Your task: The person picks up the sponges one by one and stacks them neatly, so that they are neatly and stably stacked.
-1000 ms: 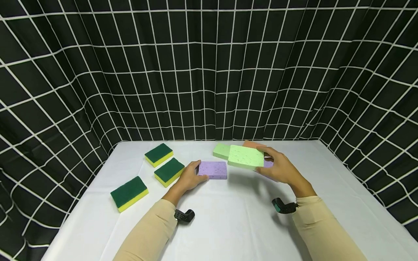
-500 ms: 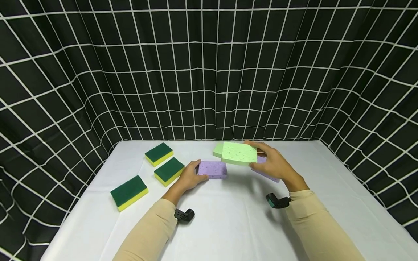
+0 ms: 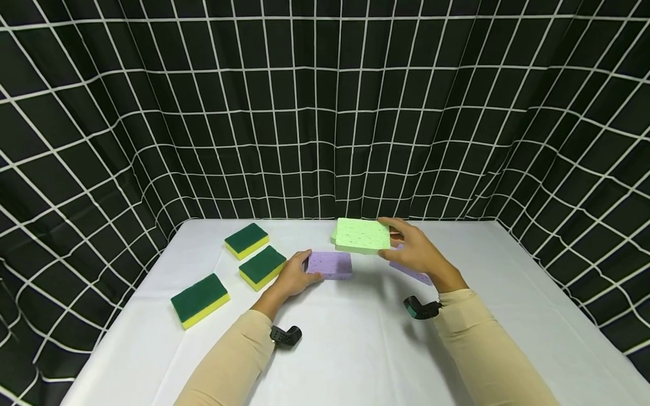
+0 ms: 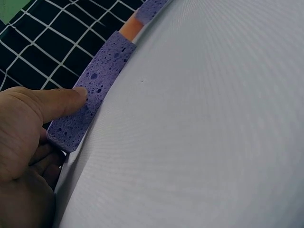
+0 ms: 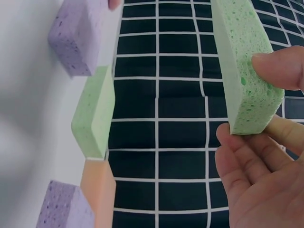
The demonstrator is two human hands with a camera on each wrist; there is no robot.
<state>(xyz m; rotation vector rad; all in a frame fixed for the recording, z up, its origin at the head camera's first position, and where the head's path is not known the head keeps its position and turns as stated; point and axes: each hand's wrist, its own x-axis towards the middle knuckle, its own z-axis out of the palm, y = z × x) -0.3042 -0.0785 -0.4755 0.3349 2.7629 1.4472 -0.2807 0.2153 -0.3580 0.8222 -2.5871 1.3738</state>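
In the head view my left hand grips the left end of a purple sponge lying flat on the white table. Its thumb presses the sponge's pitted front side in the left wrist view, with the other fingers partly hidden behind. My right hand holds a light green sponge by its right end, raised off the table. Thumb and fingers pinch that green sponge in the right wrist view. Behind it lies a second green sponge, mostly covered in the head view.
Another purple sponge lies under and beside my right hand, near an orange sponge. Several yellow sponges with dark green scouring tops, one of them nearest me, lie at left. A black gridded curtain surrounds the table.
My right hand has carried the green sponge leftward and slightly away from me, covering more of the second green sponge. My left hand keeps its place on the purple sponge.
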